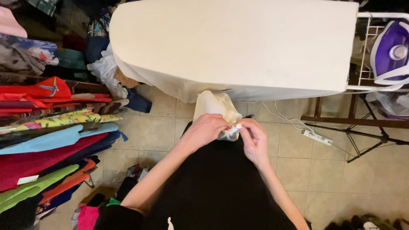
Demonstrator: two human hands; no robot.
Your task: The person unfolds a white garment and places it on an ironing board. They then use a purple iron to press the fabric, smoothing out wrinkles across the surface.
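An ironing board [234, 47] with a cream cover fills the upper middle of the view, its near edge just above the hands. At its right end a purple and white steam iron [392, 53] sits in a white wire rest [365, 51], partly cut off by the frame. A rack of bright hanging clothes [47, 127] crowds the left side, with a heap of bags and cloth behind it that is hard to sort out. On the tiled floor [157, 132] below the board's right half lies a white power strip [317, 137] with its cord, beside dark folding legs [366, 140].

A cream garment [215, 106] hangs off the board's near edge, bunched down to the hands. The left hand [204, 130] is closed on the cloth from the left. The right hand [253, 136] pinches a small white button [238, 126] at the cloth's lower edge, fingertips together. Both hands meet there, touching. The garment's lower part is hidden behind the fingers, and the person's black clothing [213, 187] covers the floor beneath.
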